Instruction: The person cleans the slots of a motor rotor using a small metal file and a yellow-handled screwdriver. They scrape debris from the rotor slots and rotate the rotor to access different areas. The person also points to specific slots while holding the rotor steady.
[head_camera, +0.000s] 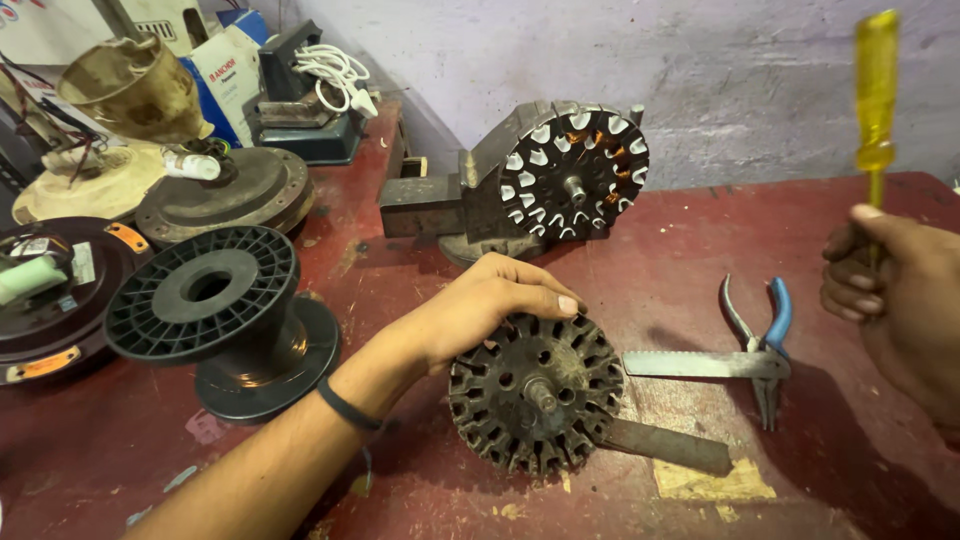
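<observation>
My left hand (490, 305) rests on the top edge of a dark, rusty slotted stator core (535, 395) that lies flat on the red workbench (420, 450), with a short shaft at its middle. My right hand (895, 295) is raised at the right edge and grips a screwdriver (876, 95) with a yellow see-through handle pointing up. A flat metal strip (668, 446) sticks out from under the stator to the right.
A second stator with copper windings (572, 172) is clamped in a grey bench vise (430, 205) at the back. Blue-handled pliers (765, 345) and a flat file (690, 364) lie right of the stator. A black plastic spool (225, 310), fan motor housings (230, 190) and boxes crowd the left.
</observation>
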